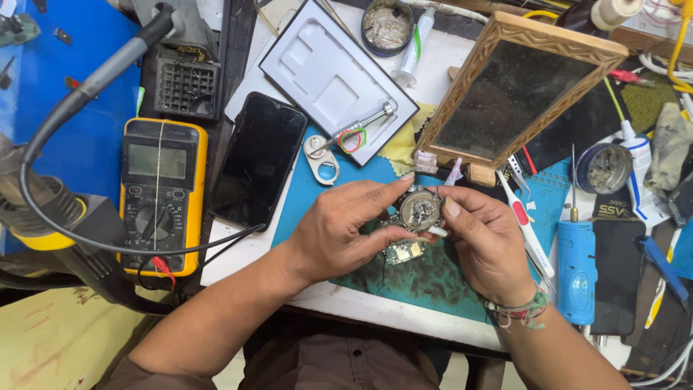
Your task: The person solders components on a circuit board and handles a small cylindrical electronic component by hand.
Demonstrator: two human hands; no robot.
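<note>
Both my hands meet over a blue-green work mat (433,278). My left hand (339,231) and my right hand (487,242) together pinch a small round metal part (420,209), grey and shiny, held just above the mat. Under it lies a small green circuit board (404,252) with thin black wires. My right wrist wears a bracelet of coloured threads (521,312). My right thumb presses on the round part's right edge.
A black phone (258,160) lies face up left of the mat, beside a yellow multimeter (160,195). A white box tray (333,76) with a screwdriver, a wood-framed mirror (516,90), tweezers (527,227), a blue cylinder tool (575,271) and solder tins surround the mat.
</note>
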